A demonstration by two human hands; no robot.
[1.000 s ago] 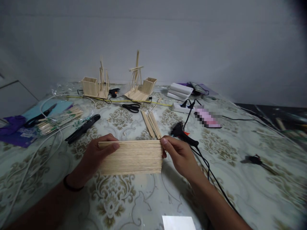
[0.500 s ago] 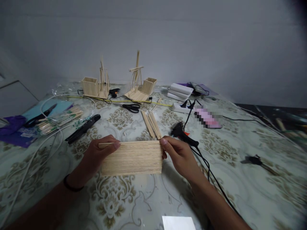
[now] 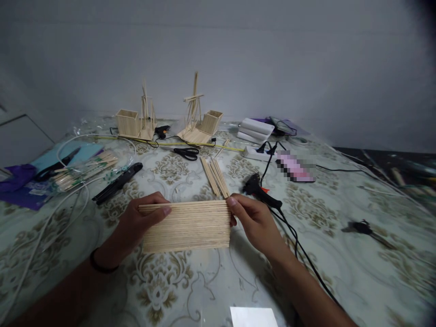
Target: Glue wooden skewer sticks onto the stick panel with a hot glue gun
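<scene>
A flat panel of thin wooden sticks laid side by side is held up between my two hands, above the patterned tablecloth. My left hand grips its left end, thumb across the front face and fingers behind. At the upper right corner, my right hand pinches the panel's edge between thumb and fingers. Just beyond the panel lie several loose wooden sticks. A black glue gun rests to the right of them, its cord running past my right forearm.
Two wooden stick models stand at the back, with black scissors before them. On the left are a black utility knife and bagged sticks. A power strip, phone and white card lie to the right.
The panel's left end has dipped slightly and tilted a little along with my left hand. My right hand stays in place at the corner.
</scene>
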